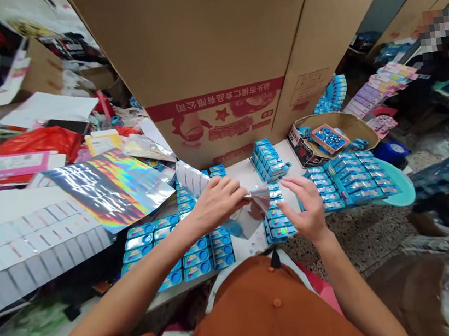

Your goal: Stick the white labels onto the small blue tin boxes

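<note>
My left hand point(221, 199) is closed, its fingers pinching a shiny, silvery plastic piece point(260, 199) that flares toward the right; blur hides its exact kind. Beneath that hand a see-through, bluish part point(242, 225) hangs over the white table point(243, 250). My right hand point(306, 204) is just to the right, thumb and fingers spread, holding nothing. Under and between the hands stands a stack of small blue boxes point(277, 224). Rows of blue packs with round windows point(197, 259) lie beside my left forearm.
A tall cardboard panel point(209, 49) stands behind the table. At its right are a cut-down carton point(302, 149) with a small tray of blue pieces point(330, 138) and more blue packs point(358, 175). Holographic sheets point(115, 188) and white boxes point(39, 236) lie left.
</note>
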The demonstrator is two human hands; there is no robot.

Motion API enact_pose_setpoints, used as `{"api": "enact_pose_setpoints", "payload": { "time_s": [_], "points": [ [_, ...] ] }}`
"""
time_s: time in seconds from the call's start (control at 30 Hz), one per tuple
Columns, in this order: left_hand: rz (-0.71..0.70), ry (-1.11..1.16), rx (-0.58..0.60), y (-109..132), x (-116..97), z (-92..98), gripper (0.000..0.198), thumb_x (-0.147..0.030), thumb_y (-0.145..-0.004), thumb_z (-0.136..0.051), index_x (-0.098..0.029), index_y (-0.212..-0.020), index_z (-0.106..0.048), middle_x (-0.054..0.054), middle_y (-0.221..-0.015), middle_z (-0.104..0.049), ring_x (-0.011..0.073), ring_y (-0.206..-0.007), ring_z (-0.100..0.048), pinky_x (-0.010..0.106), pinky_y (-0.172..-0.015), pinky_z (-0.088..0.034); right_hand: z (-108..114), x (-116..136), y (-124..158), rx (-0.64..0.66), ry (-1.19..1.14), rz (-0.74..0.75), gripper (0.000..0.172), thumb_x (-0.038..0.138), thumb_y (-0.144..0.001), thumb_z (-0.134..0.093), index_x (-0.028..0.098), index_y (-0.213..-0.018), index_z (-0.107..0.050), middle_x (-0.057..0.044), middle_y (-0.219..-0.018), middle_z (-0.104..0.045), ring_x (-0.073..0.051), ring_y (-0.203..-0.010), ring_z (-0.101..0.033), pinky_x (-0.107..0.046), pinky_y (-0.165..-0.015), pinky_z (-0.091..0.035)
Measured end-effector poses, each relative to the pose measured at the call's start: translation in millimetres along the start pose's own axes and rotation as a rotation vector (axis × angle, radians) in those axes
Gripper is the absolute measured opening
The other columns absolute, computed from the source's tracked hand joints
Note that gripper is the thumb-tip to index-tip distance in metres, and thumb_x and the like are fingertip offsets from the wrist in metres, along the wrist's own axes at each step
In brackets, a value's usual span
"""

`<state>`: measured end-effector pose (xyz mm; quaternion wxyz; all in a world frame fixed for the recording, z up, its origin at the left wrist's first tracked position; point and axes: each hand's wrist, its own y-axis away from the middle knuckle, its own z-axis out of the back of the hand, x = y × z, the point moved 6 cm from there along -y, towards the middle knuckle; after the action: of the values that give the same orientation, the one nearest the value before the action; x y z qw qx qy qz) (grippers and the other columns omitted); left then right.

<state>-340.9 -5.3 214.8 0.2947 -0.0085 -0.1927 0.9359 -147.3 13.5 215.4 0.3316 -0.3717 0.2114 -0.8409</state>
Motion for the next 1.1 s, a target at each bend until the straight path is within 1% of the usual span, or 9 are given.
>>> {"api": "enact_pose_setpoints", "payload": {
  "time_s": [0.1, 0.2, 0.33, 0.4, 0.53, 0.7, 0.87, 1.0, 1.1],
  "points": [
    [-0.089, -0.018, 0.016, 8, -20, 16.1, 0.02, -0.037, -0.094, -0.044, -0.021, -0.091, -0.057, 0.003, -0.083, -0.055, 0.0183, -0.079, -0.046, 0.033, -0.073, -0.03, -7, 24, -11, 0.164, -0.032, 0.126, 0.046, 0.031, -0.081, -0.064, 0.025, -0.125, -0.053, -0.008, -0.12, -0.06, -0.026, -0.115, -0.052, -0.046, -0.099, -0.041],
    [-0.128, 0.013, 0.011, 15, -30, 24.5, 0.017, -0.034, -0.093, -0.046, -0.022, -0.093, -0.058, 0.002, -0.083, -0.057, 0.0179, -0.078, -0.046, 0.033, -0.074, -0.03, -17, 32, -7, 0.232, -0.079, 0.137, 0.038, 0.033, -0.082, -0.064, 0.024, -0.118, -0.058, -0.008, -0.115, -0.063, -0.025, -0.111, -0.055, -0.045, -0.097, -0.042],
    [-0.066, 0.131, -0.003, 22, -22, 26.4, 0.018, -0.037, -0.091, -0.051, -0.022, -0.098, -0.059, 0.003, -0.087, -0.062, 0.0183, -0.083, -0.051, 0.033, -0.078, -0.032, -33, 30, 6, 0.303, -0.244, 0.009, 0.011, 0.03, -0.086, -0.058, 0.023, -0.091, -0.064, -0.003, -0.085, -0.067, -0.019, -0.083, -0.061, -0.035, -0.08, -0.047],
    [-0.016, 0.207, 0.0, 25, -13, 25.8, 0.021, -0.039, -0.089, -0.054, -0.021, -0.1, -0.06, 0.003, -0.09, -0.065, 0.0182, -0.086, -0.053, 0.033, -0.08, -0.032, -38, 30, 11, 0.335, -0.322, -0.062, 0.013, 0.03, -0.089, -0.056, 0.022, -0.082, -0.064, -0.002, -0.076, -0.066, -0.016, -0.075, -0.059, -0.032, -0.074, -0.046],
    [0.063, 0.365, -0.011, 32, 2, 28.8, 0.019, -0.037, -0.089, -0.056, -0.022, -0.1, -0.063, 0.003, -0.094, -0.068, 0.0165, -0.087, -0.056, 0.033, -0.081, -0.032, -37, 25, 19, 0.306, -0.424, -0.234, 0.017, 0.032, -0.088, -0.055, 0.021, -0.08, -0.064, -0.002, -0.078, -0.066, -0.016, -0.076, -0.059, -0.03, -0.073, -0.047],
    [0.118, 0.528, 0.005, 38, 1, 30.3, 0.02, -0.04, -0.088, -0.057, -0.025, -0.092, -0.068, 0.0, -0.083, -0.07, 0.014, -0.078, -0.055, 0.032, -0.079, -0.031, -34, 23, 31, 0.332, -0.461, -0.344, 0.018, 0.033, -0.087, -0.055, 0.02, -0.078, -0.063, -0.002, -0.077, -0.065, -0.016, -0.076, -0.059, -0.029, -0.071, -0.048],
    [0.089, 0.532, 0.065, 40, -14, 23.9, 0.022, -0.038, -0.09, -0.052, -0.025, -0.086, -0.069, 0.001, -0.08, -0.069, 0.0145, -0.078, -0.053, 0.034, -0.079, -0.03, -28, 29, 36, 0.274, -0.297, -0.239, 0.013, 0.029, -0.087, -0.056, 0.022, -0.094, -0.065, -0.004, -0.089, -0.066, -0.019, -0.086, -0.059, -0.035, -0.081, -0.048],
    [0.089, 0.494, 0.056, 38, -21, 22.0, 0.024, -0.036, -0.092, -0.048, -0.023, -0.087, -0.068, 0.002, -0.081, -0.068, 0.0156, -0.079, -0.052, 0.034, -0.078, -0.03, -21, 42, 34, 0.13, -0.062, -0.053, 0.035, 0.03, -0.082, -0.063, 0.028, -0.116, -0.061, -0.006, -0.113, -0.062, -0.025, -0.109, -0.053, -0.046, -0.097, -0.04],
    [0.084, 0.476, 0.04, 35, -25, 23.9, 0.025, -0.036, -0.093, -0.047, -0.022, -0.087, -0.068, 0.003, -0.081, -0.067, 0.0162, -0.08, -0.052, 0.035, -0.077, -0.031, -25, 50, 35, 0.139, 0.012, 0.046, 0.033, 0.028, -0.083, -0.063, 0.031, -0.115, -0.062, -0.004, -0.11, -0.064, -0.024, -0.106, -0.054, -0.044, -0.095, -0.041]
  ]
}}
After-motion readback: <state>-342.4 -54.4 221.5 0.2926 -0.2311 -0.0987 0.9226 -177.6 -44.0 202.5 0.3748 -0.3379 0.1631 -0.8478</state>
